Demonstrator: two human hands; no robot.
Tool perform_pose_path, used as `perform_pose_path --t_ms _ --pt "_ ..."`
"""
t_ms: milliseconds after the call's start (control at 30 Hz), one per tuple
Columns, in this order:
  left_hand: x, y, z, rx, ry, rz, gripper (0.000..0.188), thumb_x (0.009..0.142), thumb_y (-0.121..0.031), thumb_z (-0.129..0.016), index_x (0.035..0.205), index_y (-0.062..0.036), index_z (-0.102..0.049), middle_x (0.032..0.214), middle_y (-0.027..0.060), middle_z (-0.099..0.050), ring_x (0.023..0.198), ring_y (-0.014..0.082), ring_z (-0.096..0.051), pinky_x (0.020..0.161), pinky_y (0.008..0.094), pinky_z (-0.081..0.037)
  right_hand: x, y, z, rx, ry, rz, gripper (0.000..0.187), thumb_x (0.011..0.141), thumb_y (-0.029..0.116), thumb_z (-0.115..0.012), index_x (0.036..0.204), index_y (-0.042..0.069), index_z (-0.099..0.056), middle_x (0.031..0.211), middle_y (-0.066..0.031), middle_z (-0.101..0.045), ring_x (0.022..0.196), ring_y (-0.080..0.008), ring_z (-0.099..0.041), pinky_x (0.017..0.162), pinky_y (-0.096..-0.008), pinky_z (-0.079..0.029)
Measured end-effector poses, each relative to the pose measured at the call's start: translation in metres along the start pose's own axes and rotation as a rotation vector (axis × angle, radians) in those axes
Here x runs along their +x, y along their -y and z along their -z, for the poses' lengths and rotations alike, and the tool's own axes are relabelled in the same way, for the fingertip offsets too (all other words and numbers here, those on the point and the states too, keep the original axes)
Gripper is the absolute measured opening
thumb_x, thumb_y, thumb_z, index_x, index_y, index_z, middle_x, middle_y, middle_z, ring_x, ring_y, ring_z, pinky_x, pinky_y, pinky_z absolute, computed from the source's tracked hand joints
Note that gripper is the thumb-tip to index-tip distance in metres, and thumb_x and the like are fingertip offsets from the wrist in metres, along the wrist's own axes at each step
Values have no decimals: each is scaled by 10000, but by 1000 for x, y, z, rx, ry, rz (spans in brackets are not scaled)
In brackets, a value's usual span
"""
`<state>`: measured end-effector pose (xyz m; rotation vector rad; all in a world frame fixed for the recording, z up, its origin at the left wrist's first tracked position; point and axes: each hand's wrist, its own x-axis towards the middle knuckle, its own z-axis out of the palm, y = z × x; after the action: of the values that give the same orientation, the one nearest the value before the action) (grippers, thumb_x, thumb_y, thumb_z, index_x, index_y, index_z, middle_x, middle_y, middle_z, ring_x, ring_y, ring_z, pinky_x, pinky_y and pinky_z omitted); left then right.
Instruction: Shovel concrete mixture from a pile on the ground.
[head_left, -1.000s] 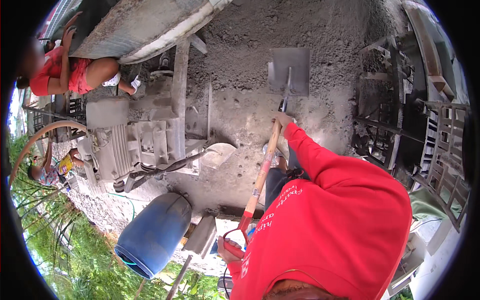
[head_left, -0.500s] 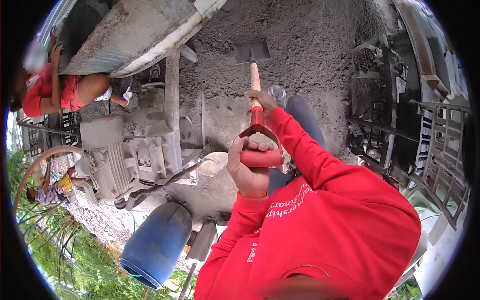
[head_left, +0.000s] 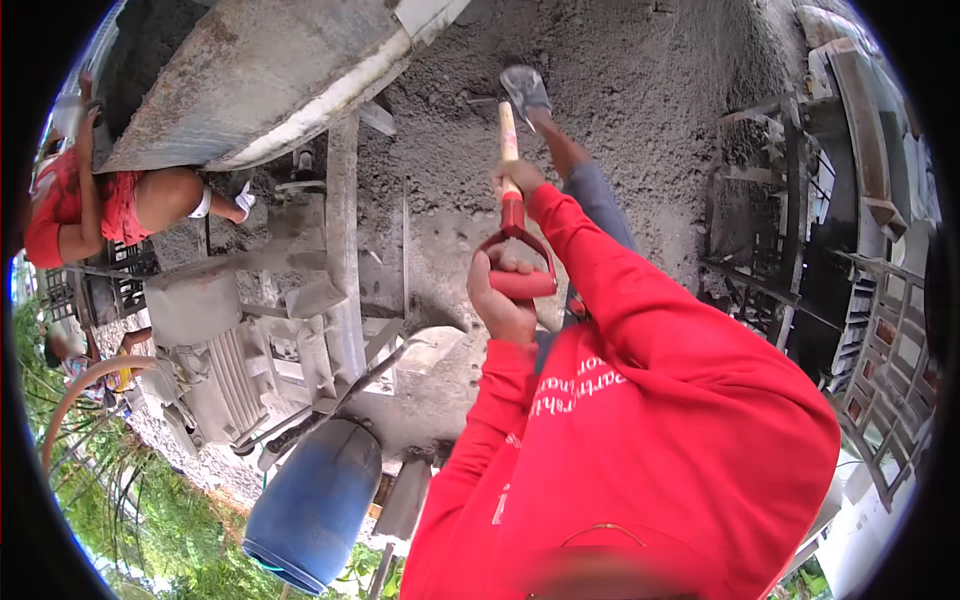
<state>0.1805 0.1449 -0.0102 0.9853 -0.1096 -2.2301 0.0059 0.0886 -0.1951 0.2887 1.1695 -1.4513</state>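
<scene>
A shovel with a wooden shaft (head_left: 509, 140) and a red D-shaped handle (head_left: 512, 213) points away from me over grey sand-like material (head_left: 640, 110). My left hand (head_left: 503, 305) is closed around the handle's red crossbar. Farther up, my right hand (head_left: 518, 178) grips the shaft just above the red socket. My foot, in a grey shoe (head_left: 525, 90), is at the blade end and hides most of the blade, which sits low in the material. Whether the shoe presses on it, I cannot tell.
A large rusty metal drum (head_left: 270, 80) stands far left, with a person in red (head_left: 140, 205) beside it. Nearer are a dusty motor (head_left: 225, 375) and a blue barrel (head_left: 318, 505). Dark frames and a metal rack (head_left: 890, 370) line the right. Another person (head_left: 95, 365) is at left.
My foot has come forward from beside the shaft to the blade, covering most of it. The shovel handle has shifted slightly, and both hands keep their grip.
</scene>
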Motion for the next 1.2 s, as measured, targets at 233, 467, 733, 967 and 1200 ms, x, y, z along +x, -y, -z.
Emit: perform_pose_path --t_ms 233,467,733,967,1200 --pt "4 15 57 160 -271 -129 488 863 -530 -512 842 -43 -546 661 49 -509 570 183 -509 565 343 -460 -3 -33 3 -109 -107 -21 76 744 72 -589 747 -1 -567 613 -102 -554 437 -212 -542 409 -334 -480" --pt "32 103 265 223 -1023 193 690 800 -684 -468 890 -7 -563 730 112 -590 640 253 -581 613 359 -510 62 -150 102 -760 -143 -384 257 750 219 -694 865 18 -583 704 -100 -595 479 -234 -562 461 -374 -528" --pt "59 117 252 245 -1539 -67 573 803 -599 -519 659 -47 -467 535 23 -427 452 142 -408 428 300 -370 305 9 102 -360 -418 -166 361 737 262 -753 875 -19 -574 730 -103 -595 545 -196 -595 479 -336 -517" --pt "22 66 243 403 -1593 -256 547 820 -544 -523 554 -96 -358 473 3 -366 397 121 -362 383 266 -326 311 -31 110 -235 -359 -212 94 744 68 -640 701 31 -565 602 -79 -552 471 -188 -537 403 -330 -443" --pt "-112 6 220 762 -1626 -260 594 849 -582 -484 532 -91 -382 459 12 -368 355 124 -349 314 258 -315 158 -27 101 -228 -459 -289 173 722 107 -655 617 17 -550 566 -101 -549 441 -198 -531 400 -336 -448"
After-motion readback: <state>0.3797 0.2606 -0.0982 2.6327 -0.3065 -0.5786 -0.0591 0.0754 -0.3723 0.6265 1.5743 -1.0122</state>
